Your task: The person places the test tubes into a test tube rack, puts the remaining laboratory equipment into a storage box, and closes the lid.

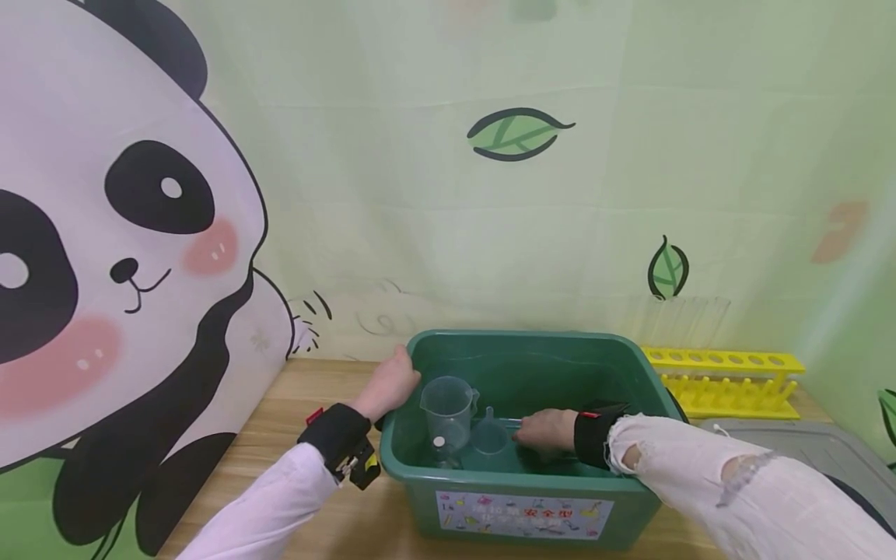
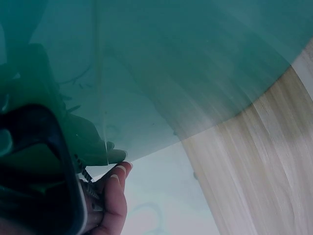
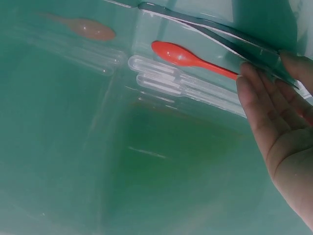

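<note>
A green plastic bin (image 1: 518, 486) with a printed label on its front stands on the wooden table. My left hand (image 1: 388, 383) grips its left rim, and the left wrist view shows the fingers by a black handle (image 2: 73, 196). Inside the bin is my right hand (image 1: 547, 429). Its nearly straight fingers and thumb lie around metal tweezers (image 3: 210, 27); a firm pinch does not show. The fingertips are beside the handle of a red spoon (image 3: 178, 54). Clear plastic droppers (image 3: 161, 78) lie next to the spoon along the bin floor.
In the bin's left part are a clear measuring beaker (image 1: 448, 412), a clear funnel (image 1: 489, 435) and a small white-capped bottle (image 1: 441, 451). A yellow rack (image 1: 721, 358) with glass test tubes (image 1: 682, 323) stands behind right, and a grey lid (image 1: 784, 447) lies at right.
</note>
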The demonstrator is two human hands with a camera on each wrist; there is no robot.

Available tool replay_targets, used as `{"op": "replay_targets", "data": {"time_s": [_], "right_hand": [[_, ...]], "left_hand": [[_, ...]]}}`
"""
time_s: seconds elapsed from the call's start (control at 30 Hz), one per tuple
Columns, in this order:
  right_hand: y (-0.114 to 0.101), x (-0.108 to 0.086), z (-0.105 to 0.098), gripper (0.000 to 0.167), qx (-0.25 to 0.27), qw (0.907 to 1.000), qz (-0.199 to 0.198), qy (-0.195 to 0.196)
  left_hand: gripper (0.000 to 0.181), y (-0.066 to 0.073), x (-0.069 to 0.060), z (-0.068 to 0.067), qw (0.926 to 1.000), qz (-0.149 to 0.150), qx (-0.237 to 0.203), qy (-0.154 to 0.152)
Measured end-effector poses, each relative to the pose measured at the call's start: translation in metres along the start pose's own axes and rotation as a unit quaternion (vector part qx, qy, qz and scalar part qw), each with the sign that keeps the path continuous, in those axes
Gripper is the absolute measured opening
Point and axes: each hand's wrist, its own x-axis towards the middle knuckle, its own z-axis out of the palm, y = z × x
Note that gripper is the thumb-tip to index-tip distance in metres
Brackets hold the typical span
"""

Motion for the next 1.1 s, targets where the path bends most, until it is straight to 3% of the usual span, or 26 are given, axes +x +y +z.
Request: {"op": "replay_targets", "data": {"time_s": [0.43,0.67,0.83,1.1], "right_hand": [[0.001,-0.006,-0.018,0.02,0.005,0.9995,0.024,0.019],[0.004,-0.01,-0.03,0.016,0.025,0.999,0.014,0.035],[0.011,-0.011,-0.041,0.006,0.062,0.9969,0.036,0.032],[0.029,-0.016,-0.062,0.012,0.129,0.9887,0.057,0.049]], "left_hand": [[0.048,0.0,0.0,0.001,1.0,0.0,-0.009,-0.001],[0.048,-0.002,0.002,0.002,0.9998,-0.005,-0.016,-0.005],[0.047,-0.002,0.003,0.002,0.9998,-0.009,-0.015,-0.008],[0.046,-0.001,0.001,0.001,0.9999,0.007,-0.009,0.002]]}}
